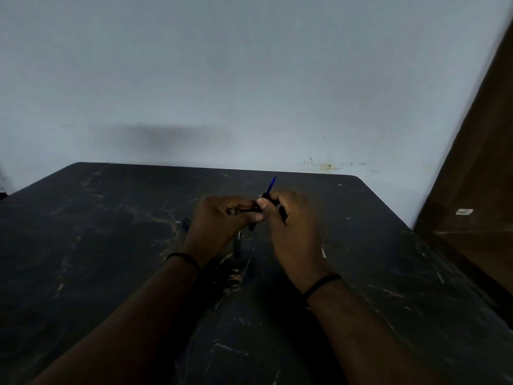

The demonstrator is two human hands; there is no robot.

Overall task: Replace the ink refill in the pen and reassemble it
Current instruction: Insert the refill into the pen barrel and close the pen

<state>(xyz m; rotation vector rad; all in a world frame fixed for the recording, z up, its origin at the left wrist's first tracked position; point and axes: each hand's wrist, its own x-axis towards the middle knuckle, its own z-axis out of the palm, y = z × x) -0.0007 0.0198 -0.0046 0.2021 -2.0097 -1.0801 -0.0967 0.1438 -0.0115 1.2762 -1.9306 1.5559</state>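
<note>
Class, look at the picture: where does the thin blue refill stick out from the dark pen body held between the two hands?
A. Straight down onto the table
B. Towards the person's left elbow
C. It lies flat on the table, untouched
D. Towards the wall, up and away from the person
D: the blue refill juts up past the right hand towards the wall, while the left hand grips the pen body above the table.
</note>
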